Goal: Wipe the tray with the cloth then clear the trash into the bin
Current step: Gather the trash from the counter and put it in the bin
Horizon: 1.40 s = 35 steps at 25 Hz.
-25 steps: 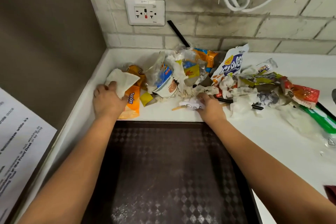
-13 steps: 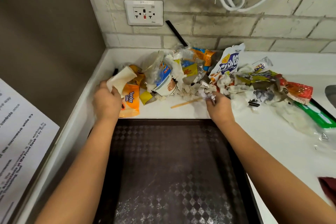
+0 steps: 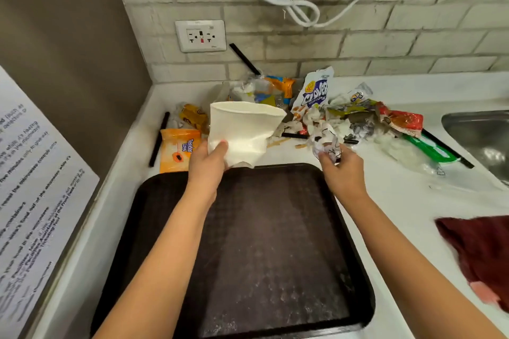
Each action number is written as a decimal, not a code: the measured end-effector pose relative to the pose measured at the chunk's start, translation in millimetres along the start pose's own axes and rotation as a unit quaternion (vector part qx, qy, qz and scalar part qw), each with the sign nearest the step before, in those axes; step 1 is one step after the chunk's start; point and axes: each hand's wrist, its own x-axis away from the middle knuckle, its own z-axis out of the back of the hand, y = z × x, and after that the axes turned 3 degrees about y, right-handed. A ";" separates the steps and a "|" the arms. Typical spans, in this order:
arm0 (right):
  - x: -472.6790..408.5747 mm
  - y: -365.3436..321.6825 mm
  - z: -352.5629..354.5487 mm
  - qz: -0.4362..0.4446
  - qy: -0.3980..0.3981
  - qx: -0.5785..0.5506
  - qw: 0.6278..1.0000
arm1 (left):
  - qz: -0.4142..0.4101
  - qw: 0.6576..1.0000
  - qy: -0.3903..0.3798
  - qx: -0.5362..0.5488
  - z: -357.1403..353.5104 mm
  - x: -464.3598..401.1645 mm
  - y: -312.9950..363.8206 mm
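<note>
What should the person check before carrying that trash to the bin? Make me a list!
1. Left hand grips the crushed white cup: ok.
2. Right hand holds the crumpled paper: ok.
3. Tray free of trash: ok.
4. Counter cleared: not ok, the wrapper pile remains.
5. Bin location: cannot tell, none in view.
6. Cloth out of the way: ok, it lies right of the tray.

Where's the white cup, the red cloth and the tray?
cup [image 3: 242, 132], head view, crumpled side wall
cloth [image 3: 479, 250], head view, middle of the fabric
tray [image 3: 275, 256], head view, bare patterned floor
</note>
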 end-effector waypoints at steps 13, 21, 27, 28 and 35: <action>57.3 24.8 65.1 -0.072 0.052 -0.001 0.996 | 0.115 0.968 -0.146 0.166 -38.1 45.6 4.9; 102.0 44.5 119.0 -0.080 0.054 -0.023 0.995 | 0.126 0.964 -0.222 0.068 -62.8 138.6 -28.8; 155.2 88.9 197.5 -0.064 0.077 -0.055 0.993 | 0.157 0.960 -0.229 0.032 -108.1 249.4 -65.8; 167.3 101.3 213.0 -0.067 0.087 -0.064 0.992 | 0.169 0.961 -0.219 0.025 -117.2 272.0 -74.8; 269.0 194.8 298.3 -0.153 0.134 -0.101 0.974 | 0.324 0.927 -0.186 -0.023 -142.5 403.5 -175.0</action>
